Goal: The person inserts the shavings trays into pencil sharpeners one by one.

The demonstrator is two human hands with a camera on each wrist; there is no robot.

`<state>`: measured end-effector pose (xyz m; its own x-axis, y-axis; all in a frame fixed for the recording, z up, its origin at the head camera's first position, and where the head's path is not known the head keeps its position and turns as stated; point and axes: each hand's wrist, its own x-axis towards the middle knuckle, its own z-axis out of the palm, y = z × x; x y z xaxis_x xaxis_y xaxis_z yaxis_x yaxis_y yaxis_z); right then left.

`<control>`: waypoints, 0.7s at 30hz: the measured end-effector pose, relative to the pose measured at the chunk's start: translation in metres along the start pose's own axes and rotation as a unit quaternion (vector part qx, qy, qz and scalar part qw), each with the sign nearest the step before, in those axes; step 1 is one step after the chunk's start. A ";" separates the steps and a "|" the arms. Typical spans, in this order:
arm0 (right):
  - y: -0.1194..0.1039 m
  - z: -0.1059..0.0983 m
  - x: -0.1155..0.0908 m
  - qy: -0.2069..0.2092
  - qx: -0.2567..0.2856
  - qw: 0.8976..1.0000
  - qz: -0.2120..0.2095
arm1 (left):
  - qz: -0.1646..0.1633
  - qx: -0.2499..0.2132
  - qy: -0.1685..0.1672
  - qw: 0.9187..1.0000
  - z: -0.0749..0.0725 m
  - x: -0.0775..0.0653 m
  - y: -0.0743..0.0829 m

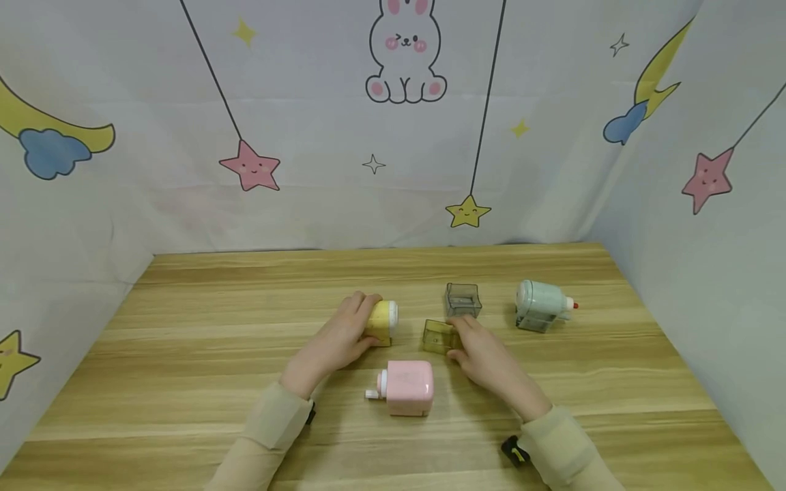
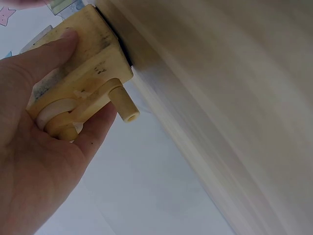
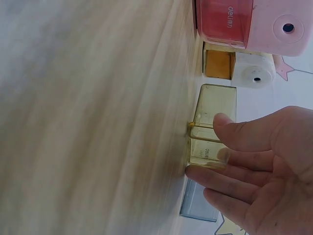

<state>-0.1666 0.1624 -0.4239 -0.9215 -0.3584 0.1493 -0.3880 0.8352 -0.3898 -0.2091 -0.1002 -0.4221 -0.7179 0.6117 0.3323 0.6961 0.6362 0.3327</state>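
Observation:
My left hand (image 1: 338, 335) grips a yellow crank pencil sharpener (image 1: 380, 322) on the table, its white front facing right. In the left wrist view, the thumb lies along the body of the sharpener (image 2: 93, 39) and its crank handle (image 2: 123, 104) points away from the palm. With my right hand (image 1: 488, 354) I hold a clear yellow shavings drawer (image 1: 437, 337) between thumb and fingers. The right wrist view shows the thumb on the near side of this drawer (image 3: 212, 110) and fingers at its end. A clear grey drawer (image 1: 462, 299) sits just behind it.
A pink pencil sharpener (image 1: 410, 387) stands in front, between my forearms, its crank to the left. To the right is a pale green sharpener (image 1: 540, 303) with a red-tipped crank. A patterned white cloth (image 1: 331, 123) hangs behind the wooden table (image 1: 184, 354).

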 end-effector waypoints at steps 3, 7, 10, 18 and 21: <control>0.000 0.001 0.001 0.001 -0.001 1.000 -0.004 | 0.001 -0.002 0.001 1.000 0.001 0.001 0.000; -0.002 0.001 0.002 0.001 -0.001 1.000 -0.007 | 0.001 -0.003 -0.001 1.000 0.002 0.002 0.000; -0.003 0.000 0.003 0.002 0.002 1.000 -0.006 | 0.000 -0.003 -0.005 1.000 0.003 0.003 0.000; -0.005 0.001 0.006 -0.003 0.007 1.000 0.001 | 0.004 0.000 -0.007 1.000 0.004 0.005 0.001; -0.006 0.002 0.006 -0.003 0.006 1.000 0.001 | 0.007 0.001 -0.006 1.000 0.005 0.006 0.001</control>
<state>-0.1702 0.1543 -0.4222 -0.9223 -0.3591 0.1426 -0.3856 0.8314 -0.4002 -0.2126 -0.0940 -0.4242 -0.7084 0.6262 0.3255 0.7058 0.6290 0.3258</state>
